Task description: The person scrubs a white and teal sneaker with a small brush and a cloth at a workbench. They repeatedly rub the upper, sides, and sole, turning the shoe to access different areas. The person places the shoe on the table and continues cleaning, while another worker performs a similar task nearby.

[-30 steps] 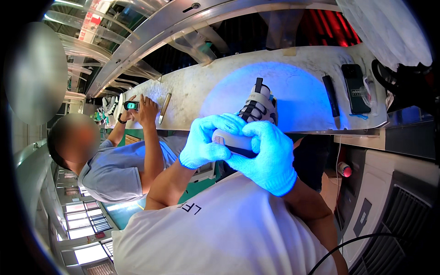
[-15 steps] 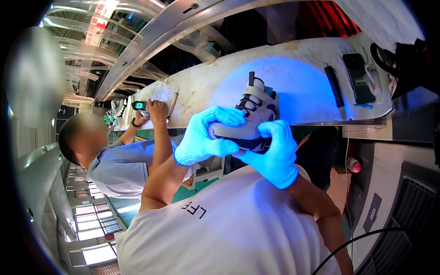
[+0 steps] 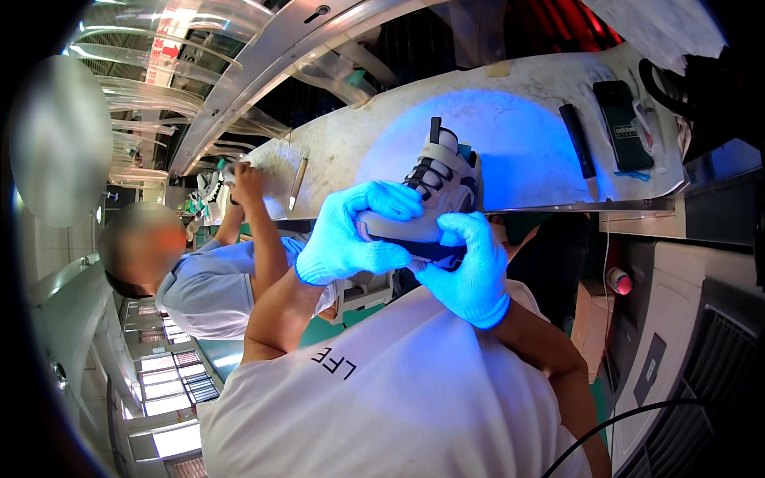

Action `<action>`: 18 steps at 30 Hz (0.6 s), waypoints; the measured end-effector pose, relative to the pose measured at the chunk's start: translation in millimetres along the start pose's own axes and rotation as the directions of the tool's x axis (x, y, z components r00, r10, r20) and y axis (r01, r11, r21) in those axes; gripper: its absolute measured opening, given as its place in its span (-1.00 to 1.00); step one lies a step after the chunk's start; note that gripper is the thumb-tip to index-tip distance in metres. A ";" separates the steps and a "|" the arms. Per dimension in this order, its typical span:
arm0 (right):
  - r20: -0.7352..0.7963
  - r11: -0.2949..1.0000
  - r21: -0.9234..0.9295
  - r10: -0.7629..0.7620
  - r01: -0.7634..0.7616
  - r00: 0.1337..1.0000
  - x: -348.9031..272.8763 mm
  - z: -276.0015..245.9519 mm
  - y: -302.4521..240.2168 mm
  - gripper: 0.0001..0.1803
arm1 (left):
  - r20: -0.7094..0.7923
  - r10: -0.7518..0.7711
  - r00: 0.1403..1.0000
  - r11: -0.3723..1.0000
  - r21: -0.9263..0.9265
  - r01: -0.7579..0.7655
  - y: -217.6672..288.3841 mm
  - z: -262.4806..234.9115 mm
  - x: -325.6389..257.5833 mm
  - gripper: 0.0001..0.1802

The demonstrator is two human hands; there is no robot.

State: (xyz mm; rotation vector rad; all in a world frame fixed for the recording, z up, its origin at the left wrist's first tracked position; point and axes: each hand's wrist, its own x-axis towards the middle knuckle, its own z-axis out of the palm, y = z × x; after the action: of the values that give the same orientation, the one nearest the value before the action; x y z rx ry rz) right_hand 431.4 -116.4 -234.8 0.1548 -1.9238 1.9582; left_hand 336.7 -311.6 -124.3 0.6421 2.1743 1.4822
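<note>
Holding sneaker [image 3: 441,197] by bench [image 3: 522,171] | left hand [image 3: 339,235]: grip closed around toe | right hand [image 3: 474,275]: grip clasping forefoot side

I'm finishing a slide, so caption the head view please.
Left hand and right hand, both gloved, hold a shoe at a blue-lit bench.

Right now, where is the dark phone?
In the head view, the dark phone lies near the right end of the pale bench, just right of the long black tool and well right of the shoe.
</note>
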 end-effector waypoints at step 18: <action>0.088 0.974 -0.180 -0.124 0.138 0.988 27.2 9.4 16.0 -0.09 | 0.045 -0.070 0.997 0.990 0.130 0.064 22.6 -10.2 12.7 -0.43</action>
State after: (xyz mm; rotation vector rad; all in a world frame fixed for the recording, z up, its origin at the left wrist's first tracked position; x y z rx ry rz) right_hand 399.1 -120.0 -239.9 0.3006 -2.0761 1.7013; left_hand 323.6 -304.3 -100.8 0.6352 2.2438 1.2874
